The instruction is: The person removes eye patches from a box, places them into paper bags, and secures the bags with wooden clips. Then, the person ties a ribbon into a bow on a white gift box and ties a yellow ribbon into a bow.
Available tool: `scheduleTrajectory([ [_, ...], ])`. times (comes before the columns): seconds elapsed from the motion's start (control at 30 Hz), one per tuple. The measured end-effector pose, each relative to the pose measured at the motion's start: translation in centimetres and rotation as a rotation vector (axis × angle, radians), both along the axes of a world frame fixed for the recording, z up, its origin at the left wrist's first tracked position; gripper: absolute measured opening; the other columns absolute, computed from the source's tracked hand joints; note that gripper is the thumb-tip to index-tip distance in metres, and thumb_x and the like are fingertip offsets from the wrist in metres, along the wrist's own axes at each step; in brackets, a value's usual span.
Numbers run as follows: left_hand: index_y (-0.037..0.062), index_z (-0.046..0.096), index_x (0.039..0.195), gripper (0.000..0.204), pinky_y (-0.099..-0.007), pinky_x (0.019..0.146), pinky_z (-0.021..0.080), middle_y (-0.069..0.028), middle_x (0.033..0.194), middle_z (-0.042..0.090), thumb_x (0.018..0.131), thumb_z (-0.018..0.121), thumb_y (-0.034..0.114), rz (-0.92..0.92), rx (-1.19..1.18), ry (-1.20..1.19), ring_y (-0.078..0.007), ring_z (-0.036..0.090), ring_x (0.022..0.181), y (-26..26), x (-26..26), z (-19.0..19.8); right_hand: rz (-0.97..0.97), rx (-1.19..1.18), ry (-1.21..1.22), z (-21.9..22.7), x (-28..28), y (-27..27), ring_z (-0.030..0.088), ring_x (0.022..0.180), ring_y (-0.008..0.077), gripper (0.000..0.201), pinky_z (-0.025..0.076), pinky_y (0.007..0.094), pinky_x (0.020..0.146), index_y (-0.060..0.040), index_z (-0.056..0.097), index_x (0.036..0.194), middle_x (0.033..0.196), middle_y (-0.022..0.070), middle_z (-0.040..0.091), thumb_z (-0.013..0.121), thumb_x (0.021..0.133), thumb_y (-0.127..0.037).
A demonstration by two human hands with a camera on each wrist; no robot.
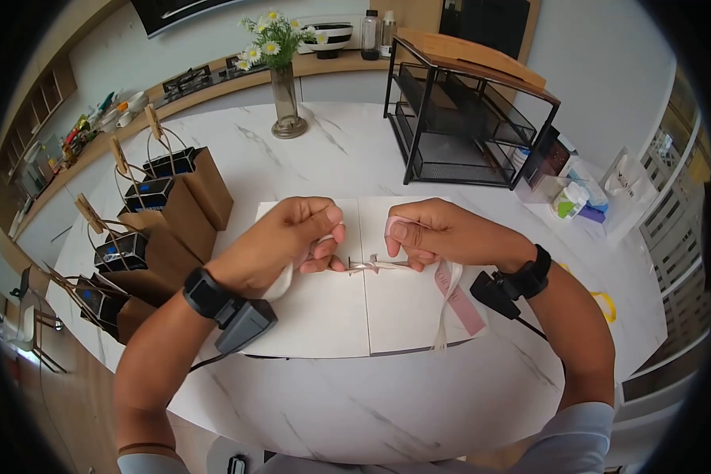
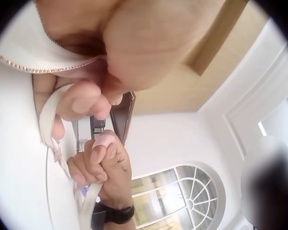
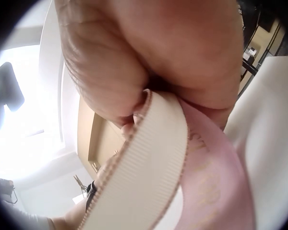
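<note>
Board (image 1: pixel 316 328) is lying flat, probably giving the ribbons a level backing. Over it, the left hand (image 1: pixel 288 237) is pinching cream ribbon (image 1: pixel 281 285) and the right hand (image 1: pixel 450 233) is gripping cream and pink ribbon (image 1: pixel 468 312), seemingly for tension. Between them, a knot (image 1: pixel 369 266) is crossing the board's seam. Curled fingers are hiding the gripped parts; lettering (image 3: pixel 209 167) is blurring.

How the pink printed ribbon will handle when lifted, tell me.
The pink ribbon will probably be floppy, since it bends in a curve below the right hand. It looks thin, so likely light for its length. Its smooth, faint sheen suggests it may slide easily.
</note>
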State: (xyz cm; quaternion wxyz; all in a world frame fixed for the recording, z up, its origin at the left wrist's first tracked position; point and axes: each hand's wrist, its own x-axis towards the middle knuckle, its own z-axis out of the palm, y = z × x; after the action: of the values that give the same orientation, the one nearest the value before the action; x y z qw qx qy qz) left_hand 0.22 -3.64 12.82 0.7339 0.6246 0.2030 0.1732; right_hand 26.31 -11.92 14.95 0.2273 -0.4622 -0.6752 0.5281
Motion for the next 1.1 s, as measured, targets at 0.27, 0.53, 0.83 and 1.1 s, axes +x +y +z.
scheduleTrajectory([
  [0.27, -0.0046, 0.062, 0.110, 0.027, -0.0352, 0.081, 0.059, -0.0015, 0.076, 0.054, 0.110, 0.045, 0.017, 0.170, 0.094, 0.054, -0.0104, 0.049, 0.061, -0.3, 1.3, 1.6, -0.053, 0.109, -0.045, 0.9, -1.1, -0.4, 0.047, 0.065, 0.0099, 0.038, 0.046, 0.0274, 0.067, -0.0027, 0.059, 0.104, 0.066, -0.0030, 0.041, 0.042, 0.112, -0.036],
  [0.53, -0.0027, 0.059, 0.118, 0.024, -0.0357, 0.079, 0.060, -0.0027, 0.087, 0.057, 0.109, 0.048, 0.016, 0.063, -0.029, -0.053, -0.0093, 0.052, 0.064, 0.9, 1.3, 1.0, -0.008, 0.074, 0.015, 0.7, -2.3, 0.8, 0.037, 0.058, 0.0086, 0.039, 0.040, 0.0269, 0.055, -0.0042, 0.057, 0.101, 0.064, -0.0030, 0.038, 0.035, 0.113, -0.034],
  [0.83, 0.0005, 0.058, 0.108, 0.020, -0.0318, 0.068, 0.054, -0.0036, 0.083, 0.057, 0.110, 0.049, 0.018, 0.022, -0.109, -0.043, -0.0083, 0.050, 0.062, 0.8, 2.1, -0.1, -0.012, -0.038, 0.201, 1.3, -1.3, 1.6, 0.030, 0.054, 0.0073, 0.034, 0.033, 0.0256, 0.050, -0.0048, 0.055, 0.094, 0.064, -0.0029, 0.038, 0.040, 0.110, -0.030],
  [1.1, 0.0054, 0.062, 0.098, 0.026, -0.0346, 0.072, 0.052, -0.0034, 0.087, 0.059, 0.108, 0.055, 0.029, 0.037, -0.049, -0.252, -0.0104, 0.048, 0.063, 1.3, 0.7, 1.2, -0.132, 0.003, 0.329, 0.8, -0.5, 1.4, 0.035, 0.053, 0.0068, 0.044, 0.040, 0.0259, 0.052, -0.0059, 0.054, 0.098, 0.064, -0.0023, 0.040, 0.038, 0.112, -0.045],
])
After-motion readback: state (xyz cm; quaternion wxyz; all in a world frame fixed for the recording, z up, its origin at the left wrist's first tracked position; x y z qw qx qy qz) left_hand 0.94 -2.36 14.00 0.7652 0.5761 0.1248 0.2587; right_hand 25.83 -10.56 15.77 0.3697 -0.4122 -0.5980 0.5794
